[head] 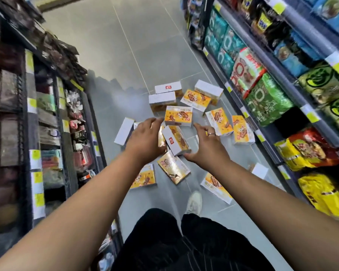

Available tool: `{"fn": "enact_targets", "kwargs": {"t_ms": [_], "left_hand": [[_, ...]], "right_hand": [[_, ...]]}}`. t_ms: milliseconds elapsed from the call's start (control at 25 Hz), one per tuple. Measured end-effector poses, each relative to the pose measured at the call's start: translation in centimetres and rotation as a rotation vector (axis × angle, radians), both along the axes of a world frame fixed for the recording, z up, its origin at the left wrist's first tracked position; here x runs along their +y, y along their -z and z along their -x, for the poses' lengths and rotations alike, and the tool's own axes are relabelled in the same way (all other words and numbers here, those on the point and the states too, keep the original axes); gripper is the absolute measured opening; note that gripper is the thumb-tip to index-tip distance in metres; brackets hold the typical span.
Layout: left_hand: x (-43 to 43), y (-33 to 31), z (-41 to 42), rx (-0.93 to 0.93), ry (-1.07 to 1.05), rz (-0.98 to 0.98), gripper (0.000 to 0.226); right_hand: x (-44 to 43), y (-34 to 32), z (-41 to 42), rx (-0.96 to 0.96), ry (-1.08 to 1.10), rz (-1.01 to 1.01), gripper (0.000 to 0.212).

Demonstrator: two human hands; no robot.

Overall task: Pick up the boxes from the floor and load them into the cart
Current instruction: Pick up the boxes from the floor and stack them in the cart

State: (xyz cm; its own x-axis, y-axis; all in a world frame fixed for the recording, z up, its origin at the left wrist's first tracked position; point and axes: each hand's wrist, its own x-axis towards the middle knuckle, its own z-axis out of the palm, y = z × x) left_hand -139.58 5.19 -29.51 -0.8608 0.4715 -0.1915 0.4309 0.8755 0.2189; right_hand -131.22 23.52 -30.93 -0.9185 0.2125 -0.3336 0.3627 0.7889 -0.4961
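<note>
Task at its start, as I judge it: no cart in view, every visible box on the aisle floor (pixel 110 61).

Nearest: one white shoe (pixel 194 202).

Both arms reach forward. Left hand (pixel 145 137) and right hand (pixel 205 145) flank a tilted white-and-yellow box (pixel 175 140), fingers spread wide. The right thumb seems to touch its near corner; neither hand has closed on it.

Count of yellow snack boxes (pixel 178 116): about fifteen, some partly hidden, scattered from near the shoe toward the right shelf (pixel 294 89) foot. Left shelf (pixel 47 124) opposite. All remain to load.
</note>
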Motion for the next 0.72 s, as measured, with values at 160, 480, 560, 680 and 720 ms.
{"fn": "enact_targets", "kwargs": {"t_ms": [160,480,560,680,720], "left_hand": [[0.8,5.3,6.1,-0.045,0.053,0.052,0.093],[0.7,20.7,15.8,-0.128,0.259,0.122,0.09],[0.6,26.1,17.2,-0.133,0.279,0.141,0.09],[0.7,35.0,18.8,-0.165,0.334,0.203,0.09],[0.7,37.9,19.3,-0.168,0.35,0.228,0.092]], "right_hand": [[-0.9,4.9,5.1,-0.052,0.091,0.012,0.099],[-3.7,21.1,12.8,-0.215,0.168,-0.072,0.098],[-4.1,26.4,13.6,-0.279,0.184,-0.077,0.101],[-4.4,35.2,14.3,-0.369,0.145,-0.09,0.102],[-4.4,37.9,14.6,-0.366,0.135,-0.096,0.102]]}}
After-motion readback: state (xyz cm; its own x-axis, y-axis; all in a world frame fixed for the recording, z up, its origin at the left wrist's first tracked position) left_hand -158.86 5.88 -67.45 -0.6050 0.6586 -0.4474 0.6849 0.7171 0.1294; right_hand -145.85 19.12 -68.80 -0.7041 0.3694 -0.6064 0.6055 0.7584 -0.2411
